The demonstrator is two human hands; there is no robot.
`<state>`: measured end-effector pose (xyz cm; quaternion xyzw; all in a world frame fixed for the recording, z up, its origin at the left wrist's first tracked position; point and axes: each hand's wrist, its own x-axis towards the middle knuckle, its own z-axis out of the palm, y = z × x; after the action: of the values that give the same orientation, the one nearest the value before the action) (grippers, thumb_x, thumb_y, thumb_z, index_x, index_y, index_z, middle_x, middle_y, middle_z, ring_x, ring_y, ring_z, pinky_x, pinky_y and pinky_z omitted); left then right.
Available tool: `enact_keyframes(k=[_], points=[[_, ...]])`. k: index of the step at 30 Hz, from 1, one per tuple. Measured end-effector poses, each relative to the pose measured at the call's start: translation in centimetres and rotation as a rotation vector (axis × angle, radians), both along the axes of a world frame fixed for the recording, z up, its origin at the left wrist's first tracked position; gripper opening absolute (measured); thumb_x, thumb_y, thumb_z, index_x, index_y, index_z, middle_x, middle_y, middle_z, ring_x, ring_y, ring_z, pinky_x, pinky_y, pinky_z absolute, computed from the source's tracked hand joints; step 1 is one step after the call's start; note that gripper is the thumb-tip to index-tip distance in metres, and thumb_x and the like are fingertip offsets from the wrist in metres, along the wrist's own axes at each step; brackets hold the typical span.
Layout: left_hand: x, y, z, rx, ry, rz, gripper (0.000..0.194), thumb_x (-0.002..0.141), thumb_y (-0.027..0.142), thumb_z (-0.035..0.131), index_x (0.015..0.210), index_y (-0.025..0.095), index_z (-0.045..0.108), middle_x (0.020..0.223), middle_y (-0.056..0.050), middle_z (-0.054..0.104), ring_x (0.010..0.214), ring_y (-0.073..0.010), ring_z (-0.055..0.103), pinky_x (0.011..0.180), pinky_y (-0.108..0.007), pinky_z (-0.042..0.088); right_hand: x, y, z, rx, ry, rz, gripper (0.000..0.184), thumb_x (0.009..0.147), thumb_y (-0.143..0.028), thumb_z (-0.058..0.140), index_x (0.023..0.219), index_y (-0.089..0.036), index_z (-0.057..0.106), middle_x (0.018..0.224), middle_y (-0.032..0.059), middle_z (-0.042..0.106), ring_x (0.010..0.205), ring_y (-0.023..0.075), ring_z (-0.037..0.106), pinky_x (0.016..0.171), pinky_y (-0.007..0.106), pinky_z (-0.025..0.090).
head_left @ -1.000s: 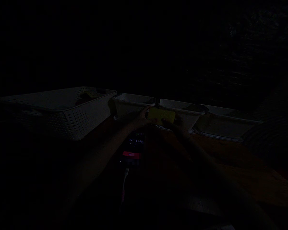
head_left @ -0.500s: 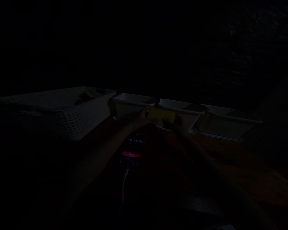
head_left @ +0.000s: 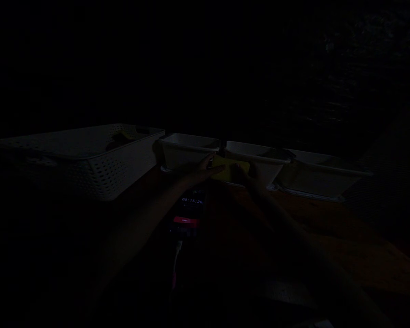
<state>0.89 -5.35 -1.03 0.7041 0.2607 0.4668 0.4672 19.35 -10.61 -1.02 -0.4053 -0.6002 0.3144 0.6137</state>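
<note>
The scene is very dark. My left hand (head_left: 200, 169) and my right hand (head_left: 248, 173) both hold a flat yellow cloth-like item (head_left: 228, 167) between them, just in front of two small white bins (head_left: 187, 150) (head_left: 259, 157). The item lies lower and flatter than a moment ago, close to the table. A phone (head_left: 189, 214) with a timer on its screen lies on the table under my left forearm.
A large white perforated basket (head_left: 89, 159) stands at the left with something dark and yellow inside. A third white bin (head_left: 321, 175) sits at the right. A cable (head_left: 176, 262) runs from the phone toward me. The brown table (head_left: 345, 241) extends right.
The yellow item has dropped lower and tilted flatter in front of the bins; both hands moved down with it. The phone timer advanced by a second.
</note>
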Motion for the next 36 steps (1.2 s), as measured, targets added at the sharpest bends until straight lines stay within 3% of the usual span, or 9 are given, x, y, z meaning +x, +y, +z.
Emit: enact_keyframes(k=[3, 9, 15, 27, 36], points=[[0.3, -0.1, 0.1, 0.025, 0.005, 0.035, 0.043, 0.075, 0.046, 0.063, 0.107, 0.019, 0.053, 0.105, -0.008, 0.06, 0.089, -0.019, 0.06, 0.072, -0.029, 0.048, -0.1, 0.0, -0.2, -0.002, 0.005, 0.008, 0.045, 0.071, -0.054, 0.064, 0.1, -0.021, 0.056, 0.092, 0.004, 0.062, 0.08, 0.0152, 0.061, 0.067, 0.025, 0.053], [0.0, -0.4, 0.5, 0.078, 0.068, 0.066, 0.047, 0.071, 0.048, 0.067, 0.104, 0.017, 0.054, 0.096, -0.005, 0.06, 0.085, -0.0182, 0.058, 0.07, -0.028, 0.047, 0.0, 0.9, -0.7, -0.014, -0.039, -0.006, 0.048, 0.067, -0.055, 0.067, 0.098, -0.02, 0.055, 0.091, 0.005, 0.062, 0.075, 0.0161, 0.06, 0.057, 0.025, 0.052], [-0.1, -0.5, 0.7, 0.123, 0.068, 0.038, 0.046, 0.069, 0.046, 0.069, 0.1, 0.017, 0.054, 0.091, -0.003, 0.058, 0.078, -0.0151, 0.056, 0.064, -0.024, 0.045, 0.3, 0.8, -0.6, 0.015, -0.052, 0.002, 0.046, 0.064, -0.051, 0.07, 0.095, -0.019, 0.057, 0.093, 0.0061, 0.062, 0.077, 0.0174, 0.06, 0.059, 0.027, 0.052], [0.1, -0.3, 0.6, 0.158, 0.056, 0.067, 0.041, 0.068, 0.042, 0.07, 0.096, 0.017, 0.055, 0.091, -0.002, 0.058, 0.081, -0.014, 0.055, 0.07, -0.024, 0.045, -0.2, 0.1, -0.1, 0.089, -0.066, -0.007, 0.037, 0.067, -0.047, 0.069, 0.085, -0.019, 0.054, 0.081, 0.002, 0.059, 0.07, 0.0135, 0.055, 0.056, 0.023, 0.045], [0.2, -0.1, 0.6, 0.145, 0.015, 0.085, 0.042, 0.067, 0.043, 0.07, 0.097, 0.017, 0.056, 0.094, -0.003, 0.059, 0.084, -0.0152, 0.056, 0.07, -0.025, 0.045, -0.6, -0.8, 0.4, -0.003, -0.009, -0.016, 0.047, 0.067, -0.055, 0.067, 0.098, -0.02, 0.057, 0.095, 0.0055, 0.062, 0.08, 0.0166, 0.06, 0.063, 0.025, 0.052]])
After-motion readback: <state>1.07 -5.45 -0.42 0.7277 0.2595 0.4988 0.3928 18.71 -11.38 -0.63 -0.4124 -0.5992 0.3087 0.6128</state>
